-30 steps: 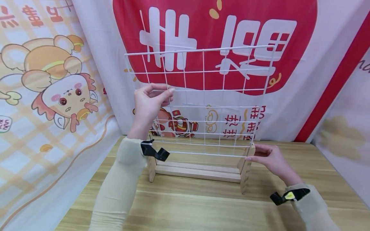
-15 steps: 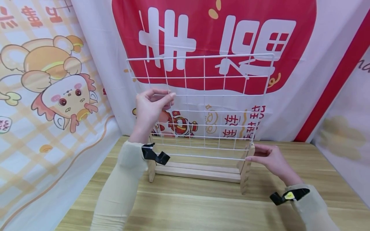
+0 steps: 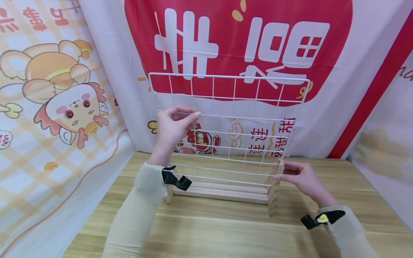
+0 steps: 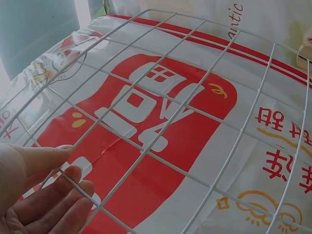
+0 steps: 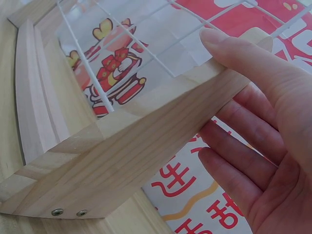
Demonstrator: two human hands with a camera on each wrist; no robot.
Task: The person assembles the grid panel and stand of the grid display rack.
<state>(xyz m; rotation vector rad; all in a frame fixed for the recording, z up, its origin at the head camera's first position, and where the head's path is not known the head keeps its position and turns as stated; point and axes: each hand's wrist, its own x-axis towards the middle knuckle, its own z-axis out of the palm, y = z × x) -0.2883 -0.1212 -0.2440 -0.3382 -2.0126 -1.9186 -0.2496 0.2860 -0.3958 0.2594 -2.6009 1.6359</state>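
Note:
A white wire grid panel [image 3: 213, 76] stands in a light wooden stand [image 3: 222, 194], its lower part between the stand's two side pieces. My left hand [image 3: 174, 123] pinches a wire toward the panel's left side between thumb and fingers. In the left wrist view, the thumb of that left hand [image 4: 39, 165] lies on one side of the wires and the fingers on the other. On the stand's right side piece [image 5: 136, 141], the right hand [image 5: 278, 112] grips the upper end, thumb on the inner edge and fingers behind.
The stand rests on a wood-grain table [image 3: 219, 233]. Behind it hangs a white cloth with a large red print [image 3: 232, 39], and another printed cloth [image 3: 106, 168] covers the left side. Two metal screw heads [image 5: 57, 212] show low on the side piece.
The grid's upper edge has come down and shifted slightly right, with my left hand moving along with it. The right hand stays on the side piece.

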